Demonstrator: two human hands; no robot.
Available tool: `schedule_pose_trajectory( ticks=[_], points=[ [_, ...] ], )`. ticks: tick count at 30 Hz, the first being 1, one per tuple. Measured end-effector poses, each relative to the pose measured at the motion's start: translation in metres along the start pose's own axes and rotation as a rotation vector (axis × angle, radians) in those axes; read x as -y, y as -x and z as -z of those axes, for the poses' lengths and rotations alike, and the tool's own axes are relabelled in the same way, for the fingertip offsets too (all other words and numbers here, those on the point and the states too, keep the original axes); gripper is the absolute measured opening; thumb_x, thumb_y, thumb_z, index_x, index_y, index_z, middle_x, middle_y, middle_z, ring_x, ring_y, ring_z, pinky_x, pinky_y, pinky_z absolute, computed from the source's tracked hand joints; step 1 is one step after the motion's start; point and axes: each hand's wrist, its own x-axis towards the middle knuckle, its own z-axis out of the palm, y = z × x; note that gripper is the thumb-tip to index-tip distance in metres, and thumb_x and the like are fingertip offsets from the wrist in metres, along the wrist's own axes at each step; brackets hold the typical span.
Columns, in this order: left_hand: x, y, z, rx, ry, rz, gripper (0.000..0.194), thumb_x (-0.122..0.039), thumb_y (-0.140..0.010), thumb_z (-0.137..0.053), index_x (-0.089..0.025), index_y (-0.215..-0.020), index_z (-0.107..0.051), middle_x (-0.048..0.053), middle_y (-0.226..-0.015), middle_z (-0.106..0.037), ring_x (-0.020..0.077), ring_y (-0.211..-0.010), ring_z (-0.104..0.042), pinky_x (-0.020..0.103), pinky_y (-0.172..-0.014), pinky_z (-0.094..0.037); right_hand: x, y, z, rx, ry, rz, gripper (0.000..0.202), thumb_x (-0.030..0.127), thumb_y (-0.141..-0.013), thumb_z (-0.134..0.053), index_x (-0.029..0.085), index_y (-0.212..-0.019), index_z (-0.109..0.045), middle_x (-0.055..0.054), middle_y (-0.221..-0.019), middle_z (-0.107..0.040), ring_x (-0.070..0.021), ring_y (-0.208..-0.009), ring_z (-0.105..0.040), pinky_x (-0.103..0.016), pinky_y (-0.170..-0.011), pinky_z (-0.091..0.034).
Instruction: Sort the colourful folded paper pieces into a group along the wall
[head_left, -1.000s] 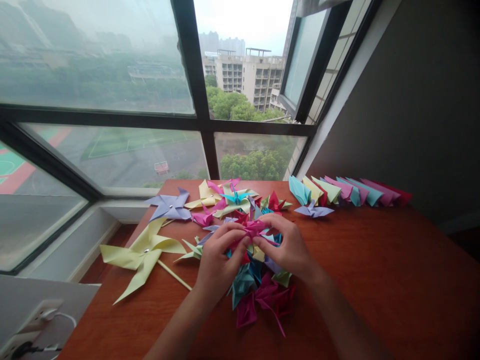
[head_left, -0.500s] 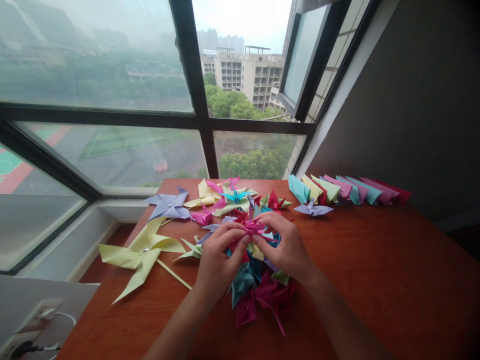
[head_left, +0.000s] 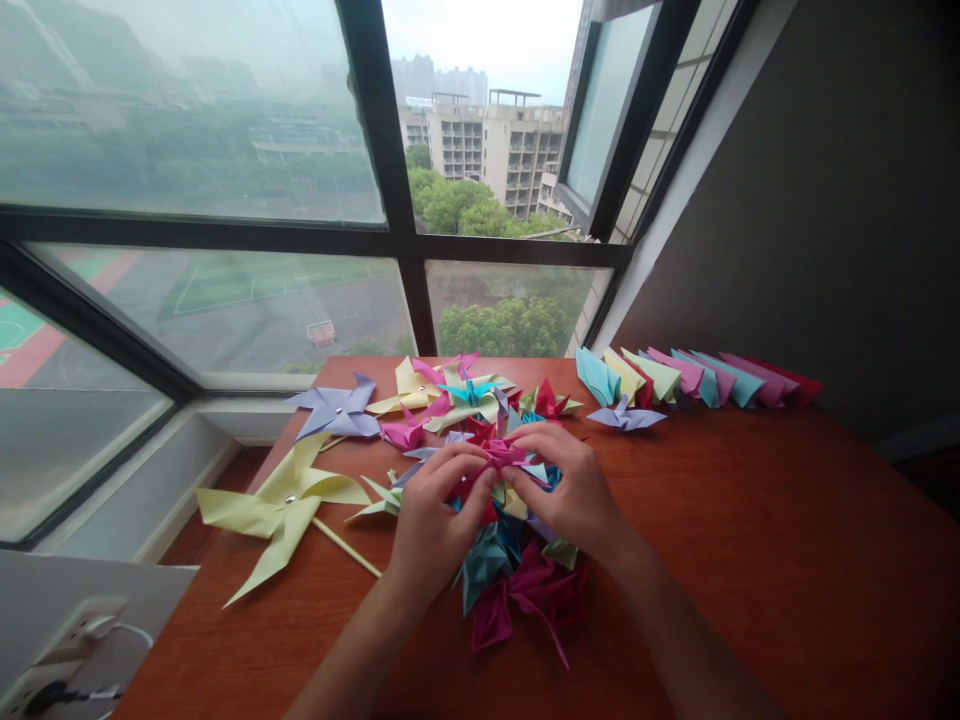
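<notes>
You're in an upper-floor room, most likely a home or a dormitory; which of the two can't be told. Your wooden table [head_left: 772, 560] has a plain, household look, with a paper pinwheel [head_left: 289, 503] at its left side. Beyond the table's far edge stands a large black window frame [head_left: 405, 243], and through it you look down on treetops [head_left: 517, 325], a marked sports field [head_left: 255, 285] and balconied buildings [head_left: 510, 150]. Left of the table you have wall sockets [head_left: 79, 635] with plugs in; to its right, a bare, dark wall [head_left: 810, 200].
</notes>
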Motion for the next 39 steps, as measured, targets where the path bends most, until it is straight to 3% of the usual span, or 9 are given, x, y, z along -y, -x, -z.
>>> schedule_pose_trajectory(
  ticks=[4, 8, 13, 20, 25, 30, 33, 39],
  points=[
    [0.003, -0.001, 0.004, 0.001, -0.025, 0.011, 0.011, -0.020, -0.088, -0.067, -0.021, -0.079, -0.073, 0.006, -0.091, -0.073, 0.0234, -0.089, -0.066, 0.031, -0.082, -0.049, -0.001, 0.000, 0.005, 0.020, -0.093, -0.079, 0.015, 0.033, -0.087, -0.071, 0.024, -0.098, -0.074, -0.006, -0.102, -0.072, -0.0234, -0.096, -0.065, -0.034, -0.083, -0.051],
    [0.005, 0.000, 0.007, 0.032, 0.019, 0.106, 0.011, -0.027, -0.089, -0.067, -0.020, -0.084, -0.073, 0.004, -0.081, -0.072, 0.0210, -0.076, -0.065, 0.028, -0.071, -0.049, -0.004, -0.001, 0.009, 0.006, -0.357, -0.247, 0.023, 0.041, -0.094, -0.060, 0.022, -0.098, -0.073, -0.004, -0.093, -0.072, -0.0190, -0.084, -0.067, -0.029, -0.073, -0.052],
    [0.005, 0.001, 0.007, 0.096, 0.206, 0.286, 0.019, -0.037, -0.086, -0.070, -0.019, -0.081, -0.073, 0.003, -0.075, -0.070, 0.0191, -0.067, -0.062, 0.026, -0.062, -0.049, -0.008, -0.001, 0.006, -0.017, -0.644, -0.450, 0.035, 0.034, -0.078, -0.080, 0.024, -0.110, -0.069, -0.002, -0.092, -0.073, -0.0188, -0.084, -0.069, -0.029, -0.071, -0.056],
    [0.002, -0.001, 0.006, 0.080, 0.424, 0.421, 0.024, -0.040, -0.082, -0.074, -0.017, -0.082, -0.071, 0.001, -0.070, -0.065, 0.0157, -0.062, -0.059, 0.023, -0.055, -0.051, -0.009, -0.001, 0.001, -0.043, -0.830, -0.524, 0.037, 0.032, -0.074, -0.084, 0.024, -0.107, -0.070, -0.001, -0.085, -0.074, -0.0147, -0.072, -0.068, -0.023, -0.064, -0.053],
    [-0.003, -0.002, 0.007, 0.088, 0.482, 0.427, 0.025, -0.040, -0.081, -0.077, -0.016, -0.082, -0.070, 0.000, -0.069, -0.064, 0.0136, -0.061, -0.058, 0.021, -0.054, -0.051, -0.011, 0.001, -0.004, -0.024, -0.844, -0.552, 0.028, 0.029, -0.071, -0.086, 0.020, -0.092, -0.071, 0.002, -0.073, -0.071, -0.0123, -0.064, -0.065, -0.022, -0.061, -0.052],
    [-0.003, -0.001, 0.008, 0.120, 0.580, 0.470, 0.026, -0.039, -0.078, -0.080, -0.015, -0.078, -0.070, 0.001, -0.070, -0.065, 0.0129, -0.062, -0.059, 0.020, -0.054, -0.051, -0.009, -0.001, -0.005, -0.069, -1.049, -0.618, 0.025, 0.029, -0.068, -0.088, 0.019, -0.081, -0.070, 0.002, -0.071, -0.070, -0.0098, -0.060, -0.062, -0.020, -0.058, -0.052],
    [0.002, 0.001, 0.008, 0.138, 0.653, 0.522, 0.027, -0.039, -0.077, -0.082, -0.015, -0.077, -0.070, 0.002, -0.072, -0.067, 0.0138, -0.064, -0.061, 0.022, -0.055, -0.052, -0.009, -0.002, -0.006, -0.113, -1.188, -0.678, 0.026, 0.023, -0.065, -0.090, 0.020, -0.082, -0.070, 0.002, -0.075, -0.071, -0.0097, -0.064, -0.065, -0.019, -0.061, -0.055],
    [0.009, 0.002, 0.007, 0.132, 0.750, 0.565, 0.026, -0.037, -0.075, -0.084, -0.015, -0.076, -0.070, 0.001, -0.069, -0.068, 0.0125, -0.061, -0.061, 0.021, -0.056, -0.052, -0.020, -0.001, -0.008, -0.131, -1.331, -0.733, 0.020, 0.019, -0.072, -0.085, 0.018, -0.087, -0.071, 0.002, -0.074, -0.072, -0.0094, -0.059, -0.067, -0.018, -0.058, -0.057]
  ],
)
